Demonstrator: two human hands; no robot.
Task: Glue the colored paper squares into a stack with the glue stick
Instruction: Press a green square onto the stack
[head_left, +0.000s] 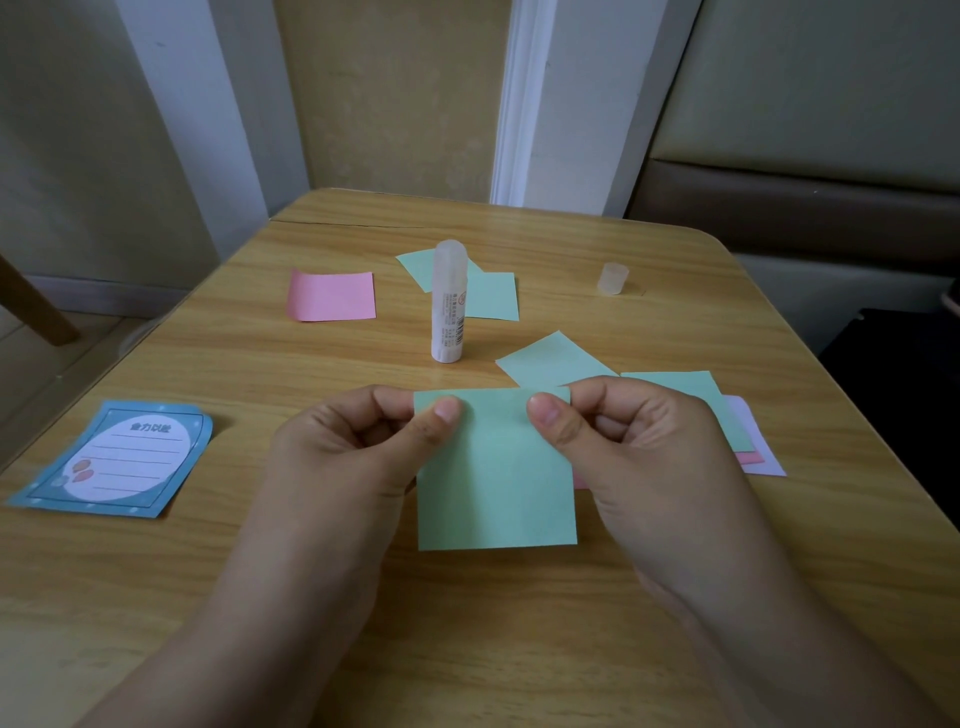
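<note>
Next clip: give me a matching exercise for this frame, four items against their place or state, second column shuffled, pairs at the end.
Items
1. glue stick
2. cap
3. green square
4. blue note card

Places or states
A. pinched at its top edge by the left hand and the right hand
B. lying flat near the table's left edge
C. standing upright, uncapped, mid-table
D. standing alone on the far right of the table

Pairs: 1-C, 2-D, 3-A, 4-B
</note>
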